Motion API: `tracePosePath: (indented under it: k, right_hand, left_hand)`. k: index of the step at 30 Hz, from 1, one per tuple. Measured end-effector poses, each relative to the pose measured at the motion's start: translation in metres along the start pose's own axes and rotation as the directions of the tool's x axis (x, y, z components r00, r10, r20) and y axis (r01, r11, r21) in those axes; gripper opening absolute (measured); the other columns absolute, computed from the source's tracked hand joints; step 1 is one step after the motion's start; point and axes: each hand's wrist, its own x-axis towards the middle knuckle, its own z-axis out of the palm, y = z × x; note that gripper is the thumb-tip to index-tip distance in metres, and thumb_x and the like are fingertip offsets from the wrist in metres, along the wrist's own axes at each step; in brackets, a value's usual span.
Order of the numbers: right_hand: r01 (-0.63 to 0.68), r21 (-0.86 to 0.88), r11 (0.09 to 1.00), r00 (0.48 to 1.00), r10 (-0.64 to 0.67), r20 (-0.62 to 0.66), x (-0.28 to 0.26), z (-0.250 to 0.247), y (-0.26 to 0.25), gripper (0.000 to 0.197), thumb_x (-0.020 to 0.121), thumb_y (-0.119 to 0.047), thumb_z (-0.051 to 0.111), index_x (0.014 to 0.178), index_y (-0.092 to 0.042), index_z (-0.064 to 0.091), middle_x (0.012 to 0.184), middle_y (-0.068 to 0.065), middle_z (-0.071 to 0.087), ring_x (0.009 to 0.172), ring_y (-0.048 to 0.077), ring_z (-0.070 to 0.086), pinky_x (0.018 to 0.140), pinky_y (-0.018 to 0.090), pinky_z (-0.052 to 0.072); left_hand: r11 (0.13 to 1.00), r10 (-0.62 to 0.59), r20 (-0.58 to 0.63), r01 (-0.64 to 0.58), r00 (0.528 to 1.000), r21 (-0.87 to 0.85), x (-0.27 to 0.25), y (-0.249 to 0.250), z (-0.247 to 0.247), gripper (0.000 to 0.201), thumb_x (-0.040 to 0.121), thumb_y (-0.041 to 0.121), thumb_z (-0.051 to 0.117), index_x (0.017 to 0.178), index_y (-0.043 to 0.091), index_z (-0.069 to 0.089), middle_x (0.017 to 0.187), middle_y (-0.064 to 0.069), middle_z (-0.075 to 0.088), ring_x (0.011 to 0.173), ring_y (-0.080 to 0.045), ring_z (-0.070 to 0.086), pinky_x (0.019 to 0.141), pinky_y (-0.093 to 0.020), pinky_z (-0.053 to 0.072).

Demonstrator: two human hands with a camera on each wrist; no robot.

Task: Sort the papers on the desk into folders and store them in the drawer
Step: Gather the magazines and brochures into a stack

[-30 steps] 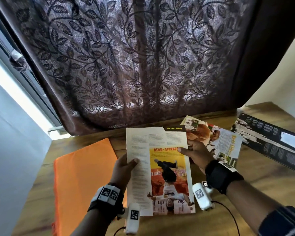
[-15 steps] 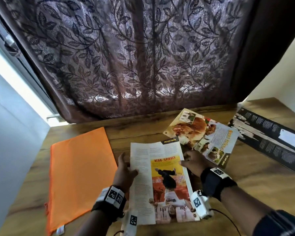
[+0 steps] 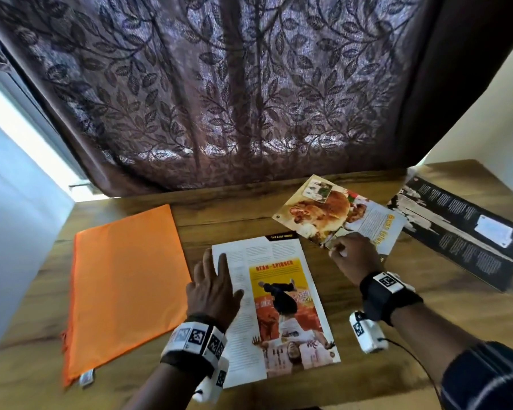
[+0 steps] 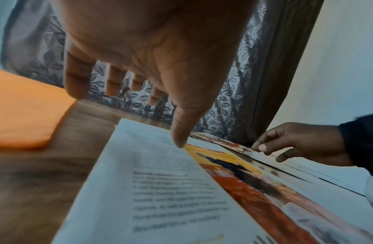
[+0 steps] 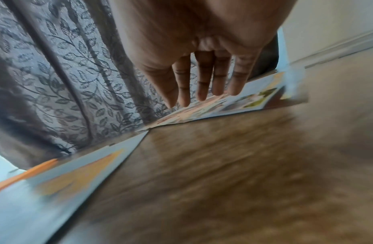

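Note:
A magazine page (image 3: 279, 306) with a yellow and orange picture lies flat mid-desk. My left hand (image 3: 216, 282) is spread over its left edge with straight fingers. In the left wrist view the left hand (image 4: 160, 99) hovers palm down, its thumb tip touching the page (image 4: 171, 189). My right hand (image 3: 353, 255) rests its fingertips on the near corner of a food page (image 3: 338, 217) farther right. In the right wrist view the right hand (image 5: 202, 97) has its fingers straight, reaching onto that food page (image 5: 244, 102). An orange folder (image 3: 125, 285) lies closed at the left.
A long black leaflet (image 3: 456, 232) lies at the desk's right edge. A patterned brown curtain (image 3: 249, 99) hangs behind the wooden desk (image 3: 367, 365). A pale wall stands at the left. No drawer is in view.
Both hands held the picture page up a second ago; it now lies flat. My left hand has let go and flattened on it. My right hand has moved right onto the food page.

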Motion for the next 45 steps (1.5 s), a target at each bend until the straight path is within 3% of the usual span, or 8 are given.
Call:
tracePosePath:
  k: [4, 11, 18, 23, 28, 32, 40, 45]
  right_hand:
    - [-0.026, -0.143, 0.989, 0.98, 0.053, 0.192, 0.002, 0.003, 0.024, 0.051, 0.093, -0.037, 0.064, 0.142, -0.027, 0.05, 0.159, 0.005, 0.03, 0.146, 0.027, 0.027, 0.112, 0.045, 0.036]
    - [-0.142, -0.194, 0.971, 0.928, 0.199, 0.314, -0.026, 0.004, 0.03, 0.068, 0.097, -0.05, 0.052, 0.155, -0.036, 0.021, 0.167, -0.003, 0.002, 0.154, 0.025, 0.003, 0.116, 0.054, 0.029]
    - [-0.152, -0.304, 0.941, 0.937, 0.235, 0.26, -0.072, 0.005, 0.017, 0.062, 0.095, -0.054, 0.049, 0.151, -0.038, 0.03, 0.163, -0.001, 0.022, 0.147, 0.03, 0.026, 0.111, 0.052, 0.036]
    - [-0.178, -0.227, 0.958, 0.959, 0.22, 0.179, -0.062, -0.029, 0.018, 0.029, 0.094, -0.046, 0.049, 0.11, -0.03, 0.067, 0.111, -0.002, 0.07, 0.106, 0.026, 0.065, 0.091, 0.04, 0.048]
    - [-0.307, -0.142, 0.941, 0.944, 0.32, 0.083, -0.027, -0.057, 0.06, 0.04, 0.093, -0.043, 0.055, 0.127, -0.023, 0.061, 0.129, 0.005, 0.063, 0.112, 0.028, 0.061, 0.09, 0.038, 0.052]
    - [-0.418, -0.183, 0.89, 0.898, 0.435, 0.063, -0.01, -0.073, 0.103, 0.061, 0.084, -0.046, 0.064, 0.136, -0.021, 0.048, 0.138, 0.013, 0.046, 0.117, 0.035, 0.056, 0.092, 0.042, 0.05]
    - [-0.379, -0.136, 0.915, 0.906, 0.397, 0.145, 0.017, -0.088, 0.14, 0.07, 0.073, -0.04, 0.077, 0.127, -0.013, 0.042, 0.127, 0.02, 0.048, 0.114, 0.045, 0.054, 0.088, 0.047, 0.051]
    - [-0.324, 0.077, 0.943, 0.935, 0.307, 0.179, 0.023, -0.09, 0.148, 0.053, 0.081, -0.036, 0.072, 0.123, -0.012, 0.052, 0.116, 0.01, 0.064, 0.107, 0.033, 0.062, 0.079, 0.035, 0.048]
  left_hand:
    - [0.983, 0.181, 0.061, -0.184, 0.981, 0.031, 0.005, 0.011, 0.003, 0.092, 0.087, 0.066, 0.053, 0.156, 0.028, 0.005, 0.166, -0.003, -0.008, 0.153, -0.029, -0.004, 0.118, -0.051, 0.021]
    - [0.965, 0.243, 0.234, -0.258, 0.941, 0.035, 0.011, 0.016, 0.017, 0.1, 0.08, 0.075, 0.054, 0.155, 0.032, 0.002, 0.166, -0.002, -0.008, 0.152, -0.029, -0.008, 0.12, -0.058, 0.009]
    - [0.938, 0.342, 0.161, -0.347, 0.926, 0.007, 0.032, 0.048, 0.012, 0.086, 0.092, 0.067, 0.041, 0.157, 0.025, 0.003, 0.166, -0.002, -0.012, 0.151, -0.025, -0.016, 0.121, -0.058, 0.001]
    - [0.876, 0.474, 0.185, -0.483, 0.861, 0.004, 0.028, 0.104, 0.009, 0.079, 0.094, 0.062, 0.04, 0.157, 0.024, 0.01, 0.166, 0.001, -0.005, 0.153, -0.022, -0.009, 0.121, -0.059, -0.001]
    - [0.817, 0.549, 0.236, -0.574, 0.802, 0.051, 0.012, 0.158, 0.012, 0.074, 0.095, 0.058, 0.042, 0.155, 0.024, 0.016, 0.164, -0.002, 0.012, 0.152, -0.022, 0.006, 0.117, -0.066, -0.002]
    - [0.847, 0.518, 0.184, -0.531, 0.835, 0.03, 0.008, 0.189, 0.019, 0.072, 0.092, 0.064, 0.043, 0.152, 0.031, 0.023, 0.158, 0.002, 0.027, 0.148, -0.02, 0.023, 0.115, -0.068, -0.008]
    - [0.91, 0.386, 0.195, -0.407, 0.901, 0.081, 0.023, 0.217, 0.03, 0.069, 0.086, 0.072, 0.043, 0.144, 0.036, 0.034, 0.143, 0.004, 0.041, 0.135, -0.023, 0.045, 0.114, -0.067, -0.009]
    - [0.893, 0.367, 0.192, -0.403, 0.91, 0.199, 0.023, 0.229, 0.037, 0.073, 0.081, 0.078, 0.044, 0.137, 0.032, 0.039, 0.136, -0.002, 0.043, 0.126, -0.031, 0.049, 0.115, -0.063, 0.002]
